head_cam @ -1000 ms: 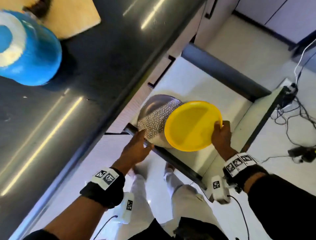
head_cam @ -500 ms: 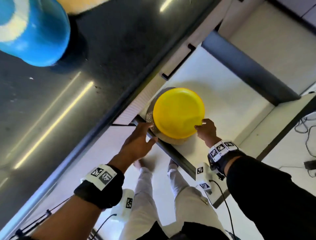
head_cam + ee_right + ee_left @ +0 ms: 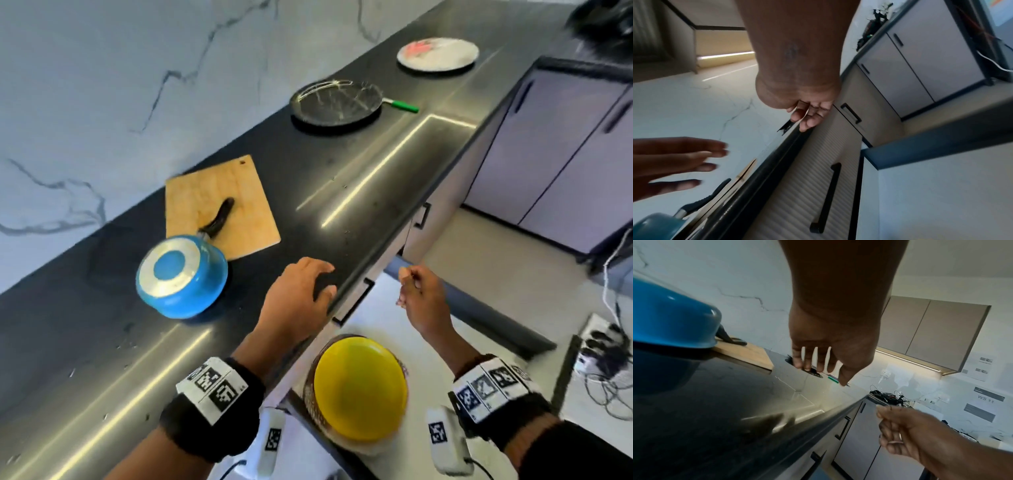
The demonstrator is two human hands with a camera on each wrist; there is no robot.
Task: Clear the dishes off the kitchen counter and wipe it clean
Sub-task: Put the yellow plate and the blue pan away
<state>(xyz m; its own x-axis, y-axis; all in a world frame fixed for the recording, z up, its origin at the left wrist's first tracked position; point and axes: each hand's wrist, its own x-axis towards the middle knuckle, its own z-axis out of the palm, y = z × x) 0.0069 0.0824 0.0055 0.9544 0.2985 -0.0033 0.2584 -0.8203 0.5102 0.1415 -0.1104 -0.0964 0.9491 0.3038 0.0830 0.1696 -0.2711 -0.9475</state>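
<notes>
Counter (image 3: 359, 192) front edge: left hand (image 3: 301, 294) above, fingers spread

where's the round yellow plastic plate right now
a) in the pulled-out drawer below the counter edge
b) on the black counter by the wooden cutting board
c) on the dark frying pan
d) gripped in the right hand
a: the round yellow plastic plate lies on other dishes in the pulled-out drawer, below the black counter edge; neither hand touches it.
</notes>
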